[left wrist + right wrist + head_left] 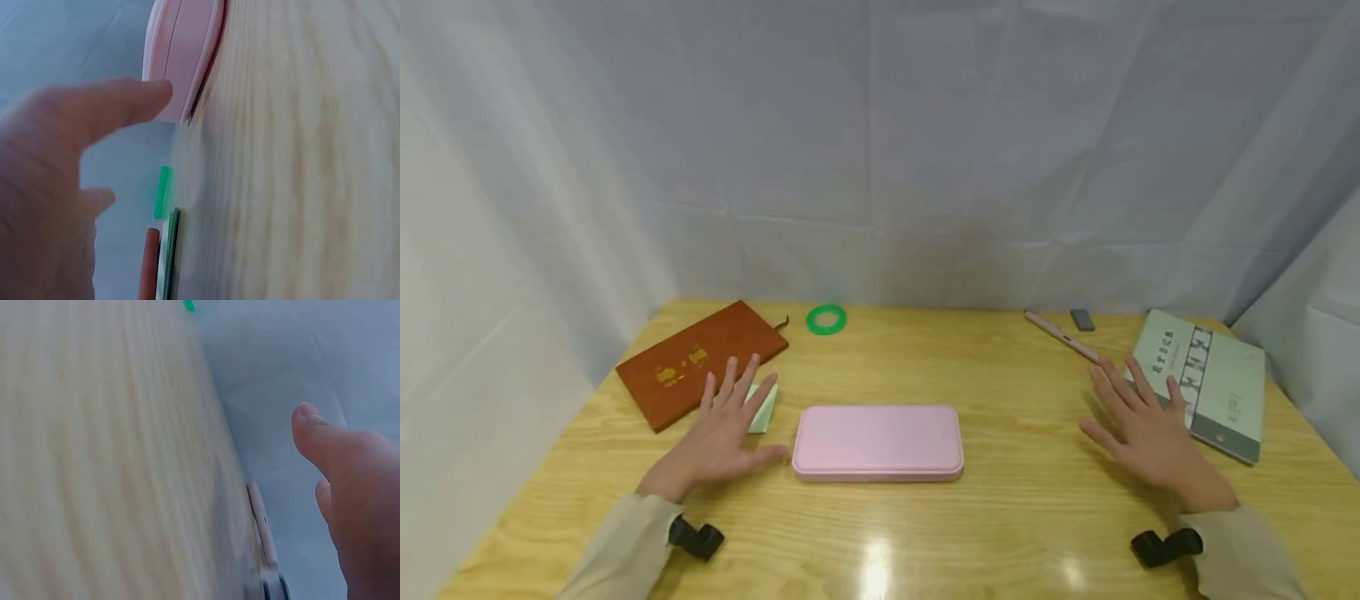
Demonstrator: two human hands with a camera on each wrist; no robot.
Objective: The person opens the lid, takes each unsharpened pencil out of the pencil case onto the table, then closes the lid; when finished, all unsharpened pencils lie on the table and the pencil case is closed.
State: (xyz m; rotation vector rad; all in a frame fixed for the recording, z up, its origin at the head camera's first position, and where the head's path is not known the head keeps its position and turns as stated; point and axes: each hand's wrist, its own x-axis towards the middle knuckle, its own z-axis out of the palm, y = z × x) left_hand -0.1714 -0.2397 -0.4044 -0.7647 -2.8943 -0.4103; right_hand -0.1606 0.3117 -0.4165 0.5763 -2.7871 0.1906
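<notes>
A shut pink case (877,442) lies flat in the middle of the wooden table (1000,517). My left hand (730,425) hovers palm down just left of it, fingers spread, holding nothing, partly over a pale green notepad (766,410). In the left wrist view the thumb (119,103) points toward the pink case (181,56). My right hand (1135,412) is spread palm down to the right of the case, close to a grey-green book (1217,379), and also holds nothing. Its thumb (319,434) shows in the right wrist view.
A brown notebook (700,362) lies at the back left, with a green ring (826,319) behind it. A pink pen (1063,336) and a small grey eraser (1082,319) sit at the back right. White cloth walls surround the table.
</notes>
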